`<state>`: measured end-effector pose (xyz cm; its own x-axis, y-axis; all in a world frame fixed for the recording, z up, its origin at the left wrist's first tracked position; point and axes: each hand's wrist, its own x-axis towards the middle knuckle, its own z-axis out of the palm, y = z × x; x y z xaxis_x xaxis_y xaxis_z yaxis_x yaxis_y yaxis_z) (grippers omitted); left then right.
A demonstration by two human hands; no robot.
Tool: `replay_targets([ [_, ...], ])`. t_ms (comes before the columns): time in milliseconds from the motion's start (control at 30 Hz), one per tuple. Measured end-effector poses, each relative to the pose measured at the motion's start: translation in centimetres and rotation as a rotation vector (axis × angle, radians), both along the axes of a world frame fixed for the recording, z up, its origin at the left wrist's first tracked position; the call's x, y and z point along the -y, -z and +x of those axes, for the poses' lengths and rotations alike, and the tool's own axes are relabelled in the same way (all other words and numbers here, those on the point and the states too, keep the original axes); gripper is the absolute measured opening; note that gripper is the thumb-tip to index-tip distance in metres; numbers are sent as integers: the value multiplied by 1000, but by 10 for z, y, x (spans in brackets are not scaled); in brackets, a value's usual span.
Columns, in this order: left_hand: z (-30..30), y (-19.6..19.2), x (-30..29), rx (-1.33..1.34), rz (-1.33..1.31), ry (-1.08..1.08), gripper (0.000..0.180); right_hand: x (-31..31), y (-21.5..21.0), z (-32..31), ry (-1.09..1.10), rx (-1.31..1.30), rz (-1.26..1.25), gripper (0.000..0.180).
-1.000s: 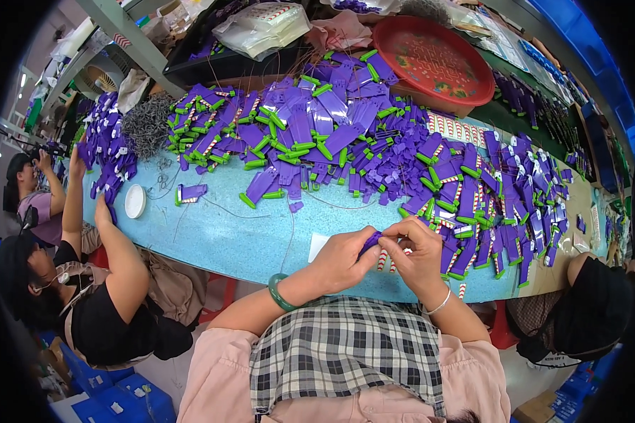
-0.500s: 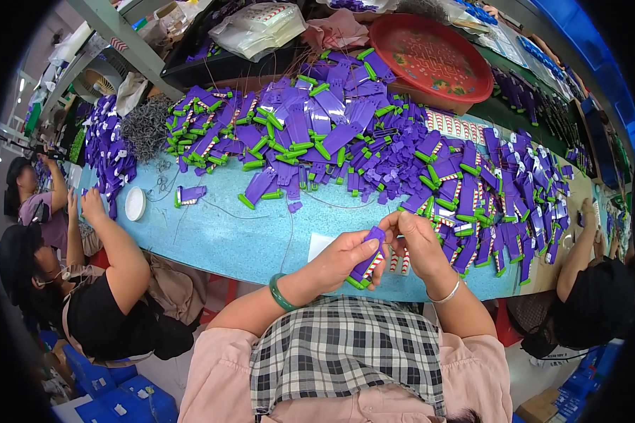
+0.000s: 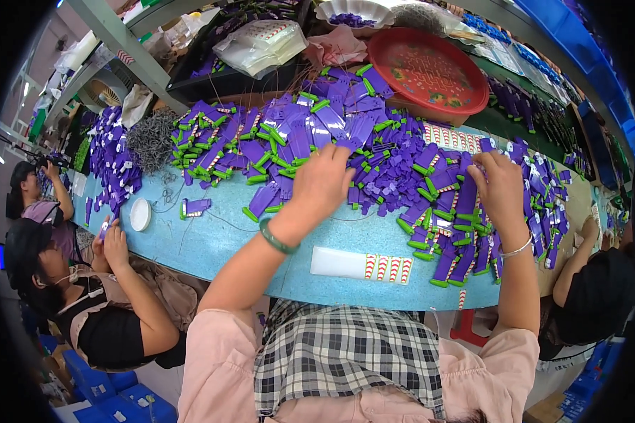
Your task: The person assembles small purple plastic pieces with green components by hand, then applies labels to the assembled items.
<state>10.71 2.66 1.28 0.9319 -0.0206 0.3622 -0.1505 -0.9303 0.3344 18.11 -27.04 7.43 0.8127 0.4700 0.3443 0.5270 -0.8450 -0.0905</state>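
A big heap of purple cards with green ends point(image 3: 289, 148) covers the far half of the light blue table point(image 3: 212, 247). My left hand point(image 3: 323, 185) reaches forward onto the middle of the heap, fingers bent down among the cards; whether it grips one is hidden. My right hand point(image 3: 502, 189) is stretched out to the right part of the heap point(image 3: 458, 233), its thumb and fingers pinched on a purple card there. A white strip with red-and-white striped pieces point(image 3: 361, 265) lies near the table's front edge between my arms.
A red round tray point(image 3: 430, 70) stands at the back right, a black bin with plastic bags point(image 3: 254, 53) at the back. A small white lid point(image 3: 140, 214) lies left. Co-workers sit at the left point(image 3: 113, 310) and at the right point(image 3: 600, 289).
Both hands were together near the front edge, working on one purple card. They have now parted and reached forward onto the heap, left to the middle, right to the right side.
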Motion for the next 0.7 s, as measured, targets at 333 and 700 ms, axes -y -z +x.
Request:
replay_targets([
  [333,17,2,-11,71,310,-37,16,-76,68,-123,-399,-356,36,26],
  [700,-118,28,34,-612,-1370,124,17,-86,104,-134,-401,-334,288,10],
])
